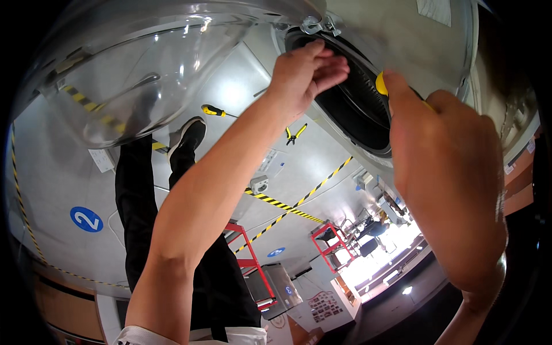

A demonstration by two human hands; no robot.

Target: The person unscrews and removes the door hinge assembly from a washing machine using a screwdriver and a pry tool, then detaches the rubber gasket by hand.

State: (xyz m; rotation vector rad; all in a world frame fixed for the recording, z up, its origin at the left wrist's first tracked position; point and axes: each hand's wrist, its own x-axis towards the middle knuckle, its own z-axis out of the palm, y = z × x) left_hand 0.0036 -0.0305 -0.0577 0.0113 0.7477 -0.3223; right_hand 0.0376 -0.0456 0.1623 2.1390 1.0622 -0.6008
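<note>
A: Where's your left hand [307,75]?
B: In front of a round opening with a black rubber seal [348,123], your fingers slightly bent and your palm unclosed. Whether you touch the rim, I can't tell.
A: And your right hand [443,141]?
B: It's wrapped round a tool [380,84]; you cover most of it, but a yellow end pokes out by your thumb.
A: What's about you?
B: A clear, bowl-shaped door [190,72] stands open at your upper left. On the grey floor [54,172], a screwdriver [214,110] lies left of your forearm, pliers [295,134] right of it.
</note>
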